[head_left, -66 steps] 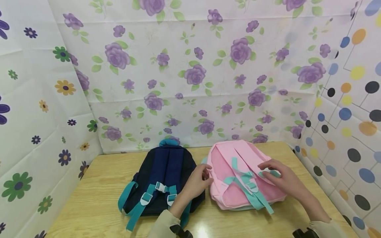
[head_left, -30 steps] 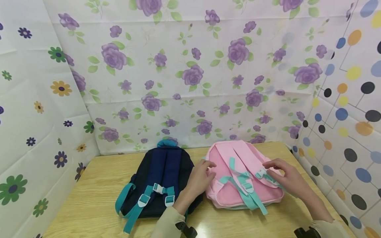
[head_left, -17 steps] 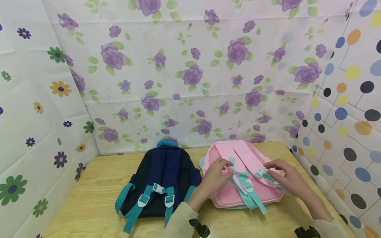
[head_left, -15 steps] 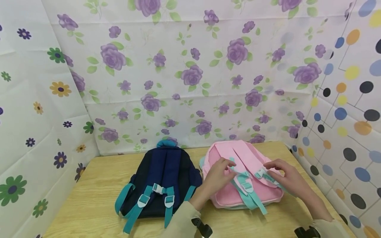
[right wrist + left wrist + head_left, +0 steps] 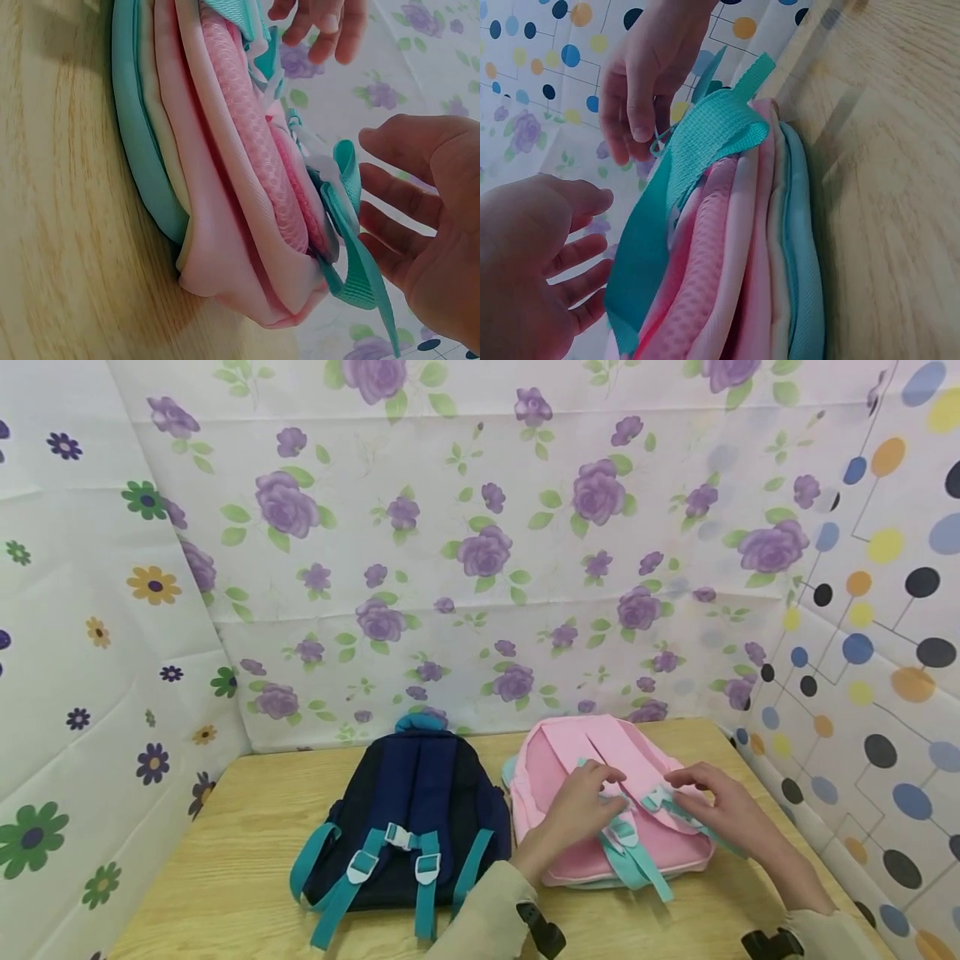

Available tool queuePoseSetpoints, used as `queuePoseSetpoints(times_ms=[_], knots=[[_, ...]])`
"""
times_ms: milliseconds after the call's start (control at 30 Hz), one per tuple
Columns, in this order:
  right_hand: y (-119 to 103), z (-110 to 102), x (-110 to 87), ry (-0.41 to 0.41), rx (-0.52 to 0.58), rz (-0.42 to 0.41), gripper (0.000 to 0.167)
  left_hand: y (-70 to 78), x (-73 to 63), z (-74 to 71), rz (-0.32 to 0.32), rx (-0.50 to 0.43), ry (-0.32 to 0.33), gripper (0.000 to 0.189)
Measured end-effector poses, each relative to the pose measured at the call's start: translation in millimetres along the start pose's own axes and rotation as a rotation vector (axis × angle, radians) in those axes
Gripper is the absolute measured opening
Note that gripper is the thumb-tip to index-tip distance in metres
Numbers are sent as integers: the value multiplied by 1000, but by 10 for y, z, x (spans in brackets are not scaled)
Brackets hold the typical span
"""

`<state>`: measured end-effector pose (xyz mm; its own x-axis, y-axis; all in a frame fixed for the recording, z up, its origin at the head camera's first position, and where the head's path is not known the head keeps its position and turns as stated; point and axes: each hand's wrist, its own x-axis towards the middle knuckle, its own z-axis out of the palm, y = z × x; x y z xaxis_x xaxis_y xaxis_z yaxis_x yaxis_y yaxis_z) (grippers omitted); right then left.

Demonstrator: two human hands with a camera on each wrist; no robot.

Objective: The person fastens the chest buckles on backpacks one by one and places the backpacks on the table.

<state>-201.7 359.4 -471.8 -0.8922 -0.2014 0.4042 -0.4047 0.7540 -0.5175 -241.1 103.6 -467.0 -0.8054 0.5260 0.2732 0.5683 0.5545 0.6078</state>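
A pink backpack (image 5: 675, 852) lies on its front on the wooden table, straps upward. My left hand (image 5: 577, 810) hovers over its middle with relaxed, slightly bent fingers, close to the turquoise strap (image 5: 637, 860). In the left wrist view, a gap shows between the thumb and the other fingers, which are right by the turquoise webbing (image 5: 712, 127). Over the bag's right side is my right hand (image 5: 723, 806), fingers loosely bent beside a white buckle (image 5: 660, 797). The right wrist view has its fingertips near the looped turquoise strap (image 5: 360, 277), nothing gripped.
A navy and black backpack (image 5: 397, 777) with teal straps lies to the left of the pink one. Behind the wooden table (image 5: 240, 860) hangs a purple-flowered cloth (image 5: 450, 652). A dotted cloth (image 5: 855, 693) borders the right side, a daisy-patterned one (image 5: 112, 693) the left.
My left hand has moved right, from the pink backpack's left edge to over its middle. My right hand has drawn slightly back from the buckle and then stayed nearly still.
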Motion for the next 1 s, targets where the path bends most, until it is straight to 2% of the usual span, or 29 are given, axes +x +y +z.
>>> queuePoseSetpoints(times_ms=[300, 500, 767, 1000], knots=[[-8, 49, 22, -53, 15, 9, 29, 19, 13, 164, -32, 85, -10, 36], [19, 91, 35, -90, 25, 3, 39, -5, 10, 240, -69, 113, -12, 38], [51, 139, 41, -91, -57, -18, 41, 22, 18, 303, -107, 209, -17, 44], [25, 158, 63, -111, -68, 5, 41, 18, 14, 351, -159, 198, 3, 35]])
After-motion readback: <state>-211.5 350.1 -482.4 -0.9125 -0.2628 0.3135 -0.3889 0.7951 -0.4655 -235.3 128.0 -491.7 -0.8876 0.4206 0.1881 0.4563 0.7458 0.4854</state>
